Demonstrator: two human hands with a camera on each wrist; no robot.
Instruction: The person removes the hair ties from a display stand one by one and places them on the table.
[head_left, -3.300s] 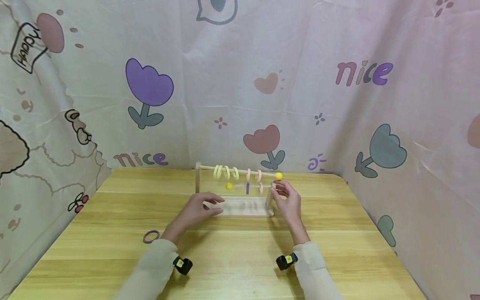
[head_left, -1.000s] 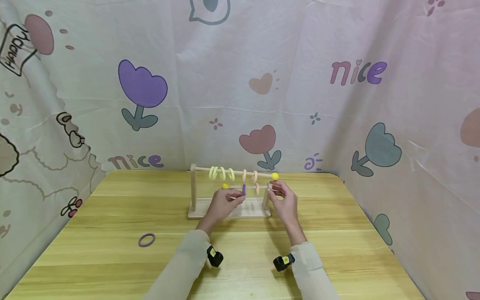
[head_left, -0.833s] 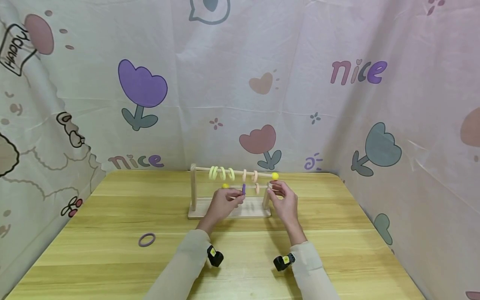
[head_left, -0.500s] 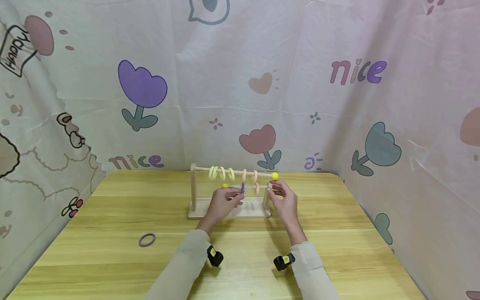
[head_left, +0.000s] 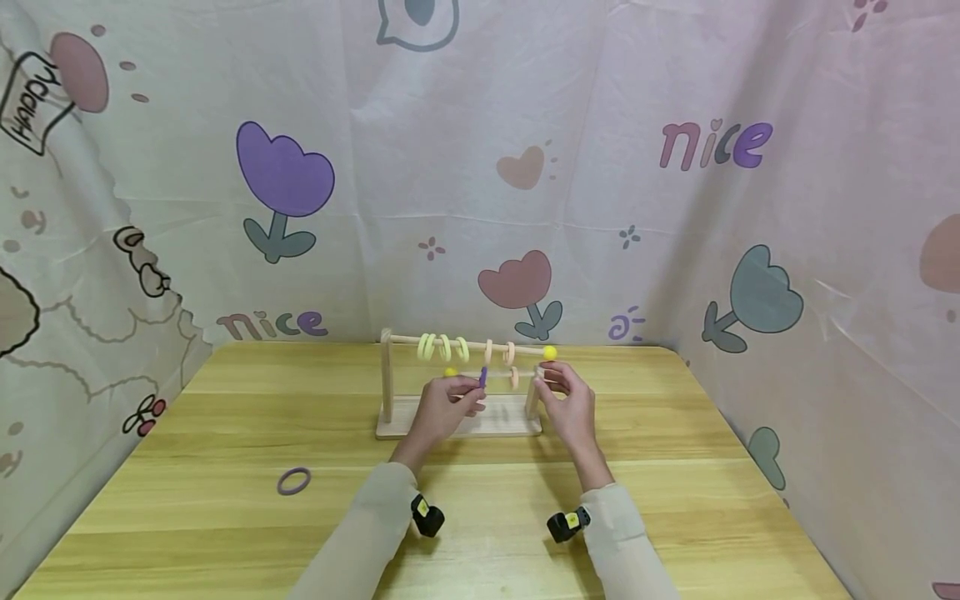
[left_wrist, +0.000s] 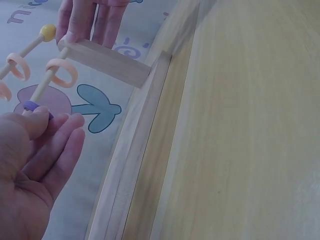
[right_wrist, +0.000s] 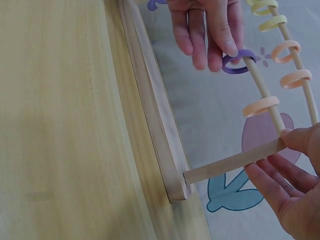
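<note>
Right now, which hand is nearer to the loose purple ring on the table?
Left. The left hand is beyond the loose ring and to its right, its grip on another purple ring; the right hand is farther right, its grip on a short wooden post.

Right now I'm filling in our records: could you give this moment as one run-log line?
left hand: pinches purple ring on lower rod | right hand: grips short post | table: loose ring lying flat

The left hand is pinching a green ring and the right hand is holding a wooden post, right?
Nearly: the ring the left hand pinches is purple, not green, as the right wrist view shows. The right hand does hold a wooden post.
</note>
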